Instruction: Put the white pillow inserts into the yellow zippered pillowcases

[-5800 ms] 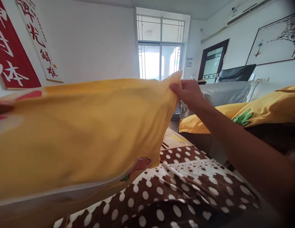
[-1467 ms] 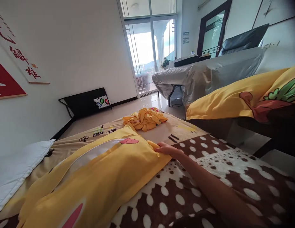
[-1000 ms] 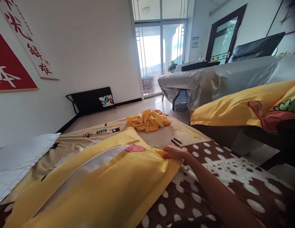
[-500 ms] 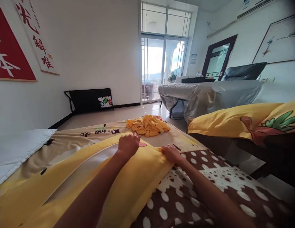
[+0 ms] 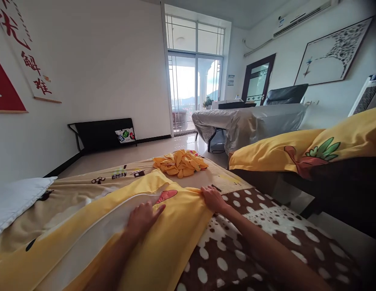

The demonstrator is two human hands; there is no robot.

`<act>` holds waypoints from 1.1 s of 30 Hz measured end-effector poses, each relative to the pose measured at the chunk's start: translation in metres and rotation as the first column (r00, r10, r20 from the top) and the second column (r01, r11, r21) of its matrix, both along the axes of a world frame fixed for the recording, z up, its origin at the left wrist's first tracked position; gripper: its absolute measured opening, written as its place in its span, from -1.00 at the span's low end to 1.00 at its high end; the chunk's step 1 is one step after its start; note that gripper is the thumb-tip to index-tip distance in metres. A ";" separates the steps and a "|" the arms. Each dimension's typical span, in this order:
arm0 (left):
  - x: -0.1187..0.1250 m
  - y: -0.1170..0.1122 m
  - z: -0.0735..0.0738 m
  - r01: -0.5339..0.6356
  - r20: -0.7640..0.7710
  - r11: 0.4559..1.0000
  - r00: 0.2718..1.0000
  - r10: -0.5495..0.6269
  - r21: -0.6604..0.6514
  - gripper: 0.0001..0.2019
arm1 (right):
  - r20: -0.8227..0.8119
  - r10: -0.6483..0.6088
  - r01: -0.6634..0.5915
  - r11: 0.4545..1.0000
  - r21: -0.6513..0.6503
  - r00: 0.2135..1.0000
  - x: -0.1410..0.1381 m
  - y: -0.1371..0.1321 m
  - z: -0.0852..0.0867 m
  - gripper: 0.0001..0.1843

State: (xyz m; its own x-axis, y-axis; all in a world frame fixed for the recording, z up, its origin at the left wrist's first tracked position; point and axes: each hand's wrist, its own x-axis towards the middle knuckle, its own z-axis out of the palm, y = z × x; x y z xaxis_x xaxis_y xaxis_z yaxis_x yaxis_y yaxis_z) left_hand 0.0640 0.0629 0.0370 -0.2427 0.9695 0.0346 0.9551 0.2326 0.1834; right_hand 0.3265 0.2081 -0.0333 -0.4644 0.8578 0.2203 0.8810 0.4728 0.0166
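A yellow pillowcase [image 5: 169,226] with a red-pink print lies across the bed in front of me, its long opening showing a white pillow [image 5: 93,232] inside. My right hand [image 5: 212,199] is closed on the far right corner of the pillowcase, pinching the fabric. My left hand [image 5: 142,218] rests at the edge of the opening, thumb apart from the fingers; some fingertips are hard to make out. Beyond the pillowcase sits a crumpled heap of orange-yellow cloth [image 5: 181,163].
Under everything is a brown and white spotted blanket [image 5: 221,264]. A white pillow [image 5: 18,202] lies at the left edge. Yellow pillows [image 5: 266,151] rest on dark furniture at right. Farther off stand a plastic-covered table [image 5: 251,125] and a folded black item [image 5: 99,133] against the wall.
My left hand has come down and nearer from the far edge of the pillowcase and its fingers have loosened. My right hand keeps its corner. The view has turned slightly right.
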 end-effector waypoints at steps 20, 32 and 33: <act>-0.029 -0.055 0.003 0.360 0.683 0.931 0.664 -0.306 0.068 -0.49 | -0.276 0.796 -0.762 0.600 0.245 0.538 -0.135 -0.103 0.044 -0.74; -0.070 -0.131 0.035 0.351 0.741 0.893 0.670 -0.030 -0.281 -0.36 | -0.039 0.754 -0.740 0.651 0.169 0.655 -0.072 -0.087 0.071 -0.61; -0.062 -0.135 0.033 0.374 0.697 0.875 0.715 -0.060 -0.308 -0.35 | -0.016 0.752 -0.744 0.655 0.129 0.659 -0.065 -0.089 0.072 -0.62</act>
